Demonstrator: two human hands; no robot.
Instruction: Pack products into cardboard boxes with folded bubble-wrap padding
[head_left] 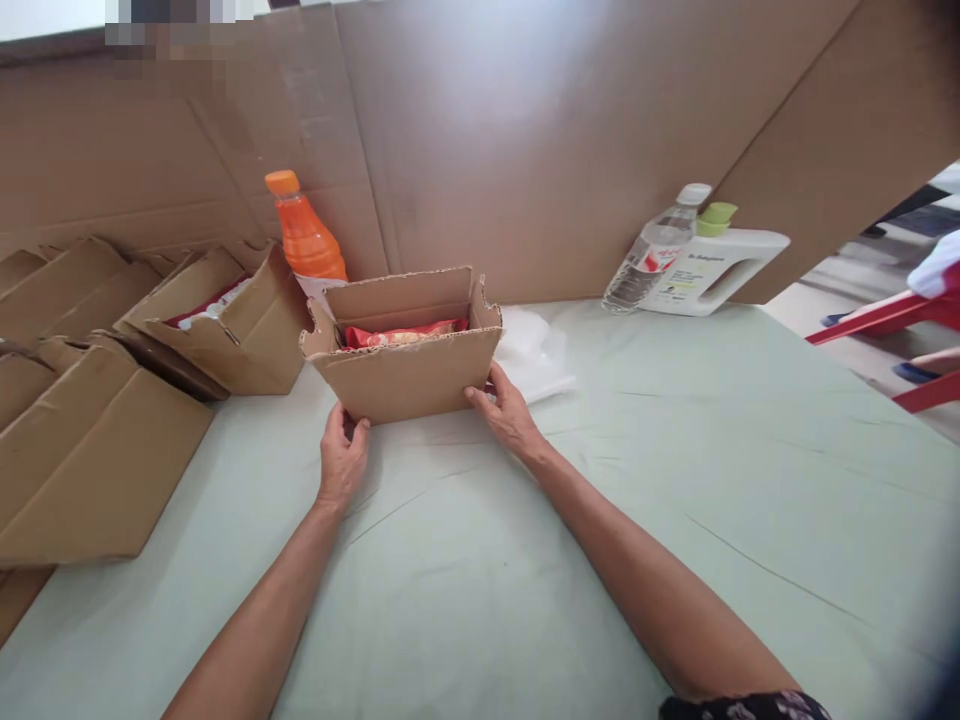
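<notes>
Evidently, the left hand (344,462) and right hand (511,408) are gripping the open carton (412,384) by its lower corners at the far middle of the worktop (480,570), and even pressure should be serving best for steadying the red packet (409,335) inside. An orange bottle (309,238) is crowding its back left edge and a white plastic bag (536,358) its right, while open room is stretching nearer and rightward.

the cardboard box (405,385) is plain brown, rectangular and open at the top, with ragged, notched short ends. its long front wall faces the camera; its right end sits slightly higher in view. the red packet (405,335) lies inside, its lower part hidden by the front wall. contact between the base and the pale green cloth (465,560) is not discernible.
</notes>
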